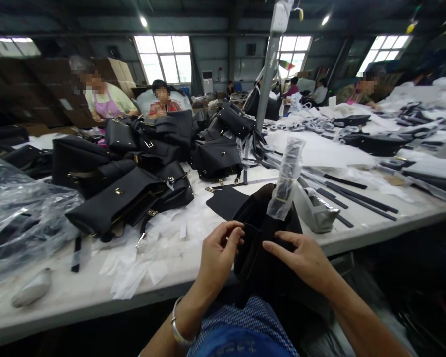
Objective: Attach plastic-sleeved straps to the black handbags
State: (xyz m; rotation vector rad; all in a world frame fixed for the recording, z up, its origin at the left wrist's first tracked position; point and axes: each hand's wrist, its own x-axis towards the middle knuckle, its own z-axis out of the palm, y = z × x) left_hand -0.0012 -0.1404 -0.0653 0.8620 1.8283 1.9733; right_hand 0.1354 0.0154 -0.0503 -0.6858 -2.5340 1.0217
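Note:
A black handbag [250, 258] stands upright at the table's front edge, right before my body, its mouth open towards me. My left hand [219, 250] pinches the rim of the bag on its left side, thumb against the fingertips. On the other side my right hand [303, 255] grips the bag's edge between thumb and fingers; some of its fingertips are hidden by the dark material. A strap wrapped in clear plastic [285, 181], with a buckle showing through, sticks up from the bag. The black flap [226, 202] spreads out behind it on the table.
Several black bags [122, 198] are heaped at the left of the white table [186, 253]. Clear plastic [26, 218] lies at far left. A grey box-like holder [319, 210] and black strips [364, 196] lie to the right. A metal post [267, 84] rises behind. Co-workers [106, 99] sit opposite.

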